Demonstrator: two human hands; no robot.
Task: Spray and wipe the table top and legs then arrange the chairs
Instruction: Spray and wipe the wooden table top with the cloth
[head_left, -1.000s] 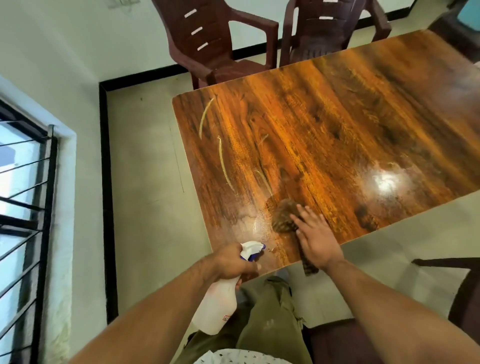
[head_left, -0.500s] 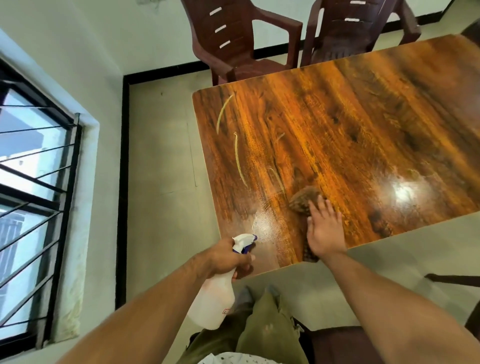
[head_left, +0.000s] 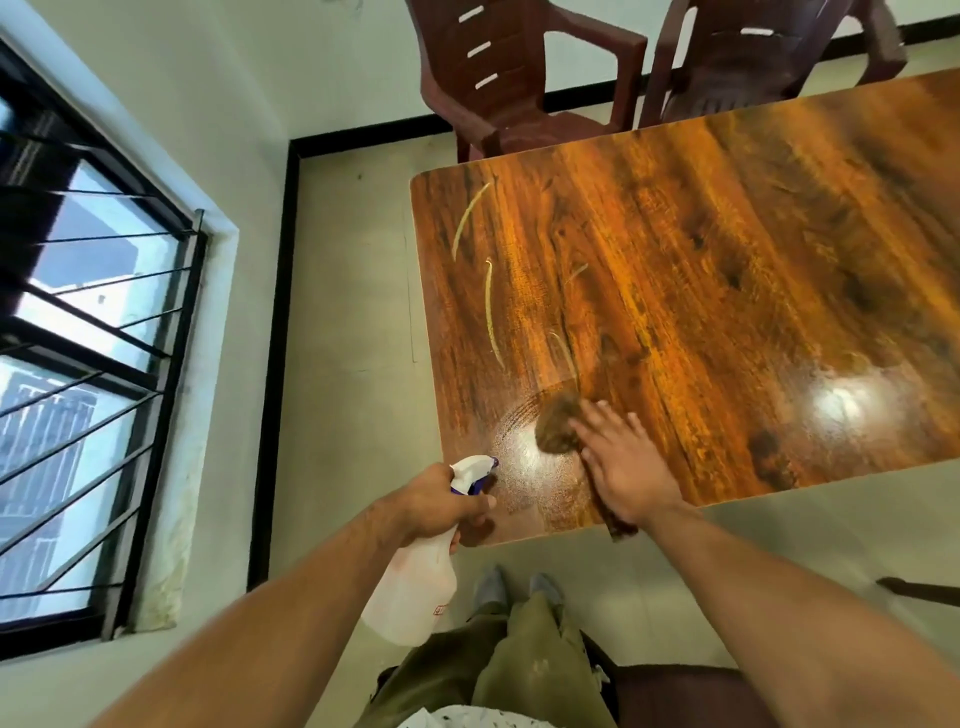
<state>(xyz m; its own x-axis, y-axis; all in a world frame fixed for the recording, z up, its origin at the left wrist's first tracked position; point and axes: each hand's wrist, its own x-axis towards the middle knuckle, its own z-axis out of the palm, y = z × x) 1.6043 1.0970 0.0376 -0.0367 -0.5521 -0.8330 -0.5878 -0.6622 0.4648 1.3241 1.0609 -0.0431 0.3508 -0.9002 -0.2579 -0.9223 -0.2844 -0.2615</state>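
Wiping the near corner of the wooden counter (head_left: 727, 260).
The right grip (head_left: 626, 470), fingers spread flat, presses a brown cloth (head_left: 556, 431) onto the wet sheen; the left grip (head_left: 434, 501) curls round a white spray bottle (head_left: 415, 592) just off the corner. Two brown chairs (head_left: 498, 78) stand at the far side.

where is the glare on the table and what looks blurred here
Head view: a white glare spot sits on the table top at right, with a softer sheen on the wet patch by the cloth; the right hand and cloth are smeared by motion, the left hand on the spray bottle sharper; the wide lens skews the window.
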